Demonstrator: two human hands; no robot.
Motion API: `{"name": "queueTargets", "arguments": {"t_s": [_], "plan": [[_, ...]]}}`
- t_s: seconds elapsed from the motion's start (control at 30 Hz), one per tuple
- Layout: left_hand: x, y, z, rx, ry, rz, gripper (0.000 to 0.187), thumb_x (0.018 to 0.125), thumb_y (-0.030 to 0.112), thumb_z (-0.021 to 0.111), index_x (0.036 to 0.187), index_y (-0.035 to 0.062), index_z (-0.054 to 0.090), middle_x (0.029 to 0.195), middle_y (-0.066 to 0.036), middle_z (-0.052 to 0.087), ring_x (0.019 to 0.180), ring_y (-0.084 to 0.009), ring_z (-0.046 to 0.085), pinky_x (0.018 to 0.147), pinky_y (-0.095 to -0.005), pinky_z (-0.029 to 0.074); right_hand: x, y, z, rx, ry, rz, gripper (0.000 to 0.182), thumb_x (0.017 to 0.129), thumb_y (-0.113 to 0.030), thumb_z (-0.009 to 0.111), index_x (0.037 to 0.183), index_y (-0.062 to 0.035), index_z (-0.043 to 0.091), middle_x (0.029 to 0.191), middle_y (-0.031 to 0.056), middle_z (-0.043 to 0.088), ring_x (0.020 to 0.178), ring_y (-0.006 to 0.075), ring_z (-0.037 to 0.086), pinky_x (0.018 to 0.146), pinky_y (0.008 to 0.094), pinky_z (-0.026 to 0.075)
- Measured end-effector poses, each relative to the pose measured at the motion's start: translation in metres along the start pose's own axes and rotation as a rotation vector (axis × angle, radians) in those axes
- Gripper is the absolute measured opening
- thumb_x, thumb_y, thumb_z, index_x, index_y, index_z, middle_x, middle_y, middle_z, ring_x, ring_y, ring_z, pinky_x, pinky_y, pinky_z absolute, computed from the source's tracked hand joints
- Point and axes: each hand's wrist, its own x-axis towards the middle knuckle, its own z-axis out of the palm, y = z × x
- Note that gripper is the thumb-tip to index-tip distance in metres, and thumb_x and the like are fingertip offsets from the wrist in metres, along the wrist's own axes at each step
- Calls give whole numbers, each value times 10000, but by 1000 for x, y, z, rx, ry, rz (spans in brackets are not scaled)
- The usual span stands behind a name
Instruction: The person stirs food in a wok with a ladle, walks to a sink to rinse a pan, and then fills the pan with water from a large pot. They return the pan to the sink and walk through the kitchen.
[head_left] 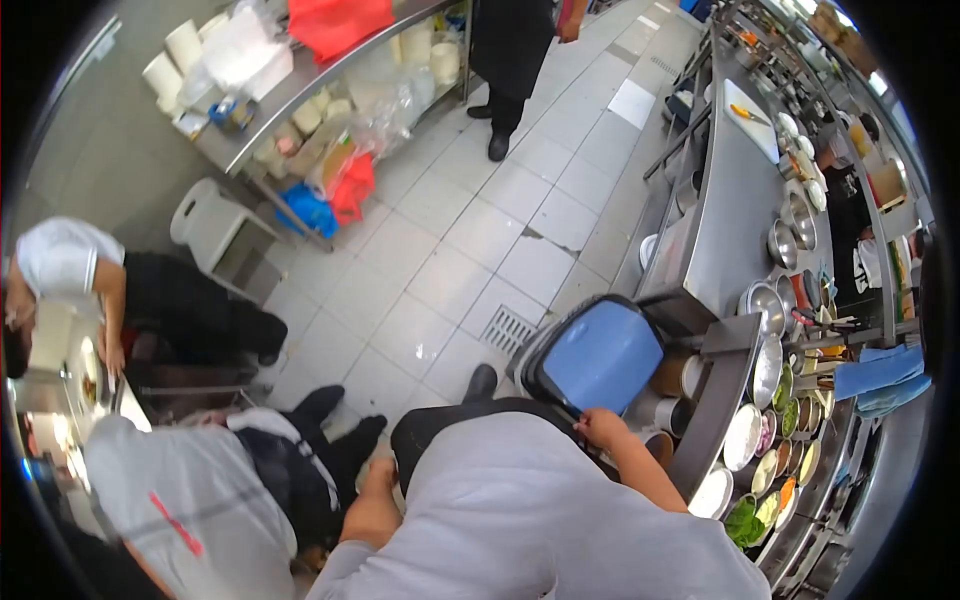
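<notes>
Grey short-sleeved shirt, dark trousers

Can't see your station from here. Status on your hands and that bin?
Right hand grips rim of bin, blue lid on. Left hand low by hip, holds nothing visible. Co-worker close on left.
</notes>
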Motion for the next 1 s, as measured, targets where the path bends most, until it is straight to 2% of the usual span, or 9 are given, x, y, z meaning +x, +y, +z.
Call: {"name": "queueTargets", "arguments": {"t_s": [0.07, 0.13, 0.27, 0.4, 0.47, 0.57, 0.67, 0.8, 1.0], "plan": [[7, 7, -21, -428, -102, -66, 249, 974, 219, 573, 1082, 84, 752, 984, -98, 734, 884, -269, 688, 810, -449, 560, 22, -8, -28, -32, 14, 12, 330, 921, -397, 701, 978, -73, 727, 999, 181, 734, 997, 382, 695, 861, 483, 545], [15, 19, -62, -1645, -160, -261, 268, 973, 235, 569, 1092, 74, 747, 1016, -113, 745, 910, -284, 704, 832, -475, 567, 43, -20, -66, -64, 76, 45, 336, 925, -407, 696, 1002, -82, 733, 1026, 177, 735, 1012, 384, 691, 876, 485, 544], [44, 20, -165, -2243, -299, -179, 311, 972, 266, 560, 1111, 54, 738, 1081, -144, 766, 960, -312, 737, 876, -527, 581, 90, -48, -131, 6, 97, 80, 362, 946, -420, 678, 1079, -86, 722, 1164, 197, 707, 1118, 383, 651, 960, 479, 519], [128, -25, -210, -2108, -355, -194, 330, 991, 300, 561, 1090, 36, 733, 1060, -126, 770, 916, -299, 737, 821, -555, 587, 143, -77, -163, -24, 130, 172, 362, 933, -416, 694, 1063, -80, 728, 1135, 193, 722, 1088, 381, 667, 940, 478, 526], [145, -48, -258, -1963, -226, -382, 349, 1026, 318, 542, 1141, 37, 714, 1114, -129, 761, 967, -320, 729, 846, -594, 569, 166, -91, -170, 53, 112, 239, 382, 925, -435, 704, 1045, -73, 733, 1068, 180, 742, 1036, 371, 690, 912, 465, 539], [152, -68, -341, -2215, -143, -269, 356, 1055, 340, 528, 1192, 55, 691, 1137, -117, 751, 977, -338, 713, 879, -596, 552, 196, -98, -166, 105, 34, 294, 413, 921, -462, 708, 1044, -69, 739, 1030, 170, 753, 994, 354, 709, 888, 452, 547], [168, -90, -425, -2339, -288, -343, 391, 1067, 386, 518, 1251, 75, 669, 1164, -113, 738, 985, -353, 694, 932, -566, 536, 215, -99, -168, 97, -8, 360, 439, 920, -483, 710, 1033, -60, 737, 1033, 160, 756, 980, 339, 716, 874, 431, 548], [234, -148, -468, -2022, -413, -518, 177, 1023, 275, 616, 977, 117, 681, 841, -65, 683, 711, -260, 646, 720, -438, 554, 241, -109, -180, 196, 111, 439, 449, 916, -494, 713, 1028, -60, 736, 1017, 158, 759, 962, 342, 719, 855, 429, 552], [223, -131, -587, -1570, -359, -582, 272, 944, 126, 688, 704, 127, 560, 576, -3, 496, 472, -169, 498, 441, -290, 415, 277, -155, -198, 400, 180, 501, 410, 946, -466, 691, 1059, -76, 751, 966, 155, 762, 927, 306, 721, 817, 426, 552]]}}
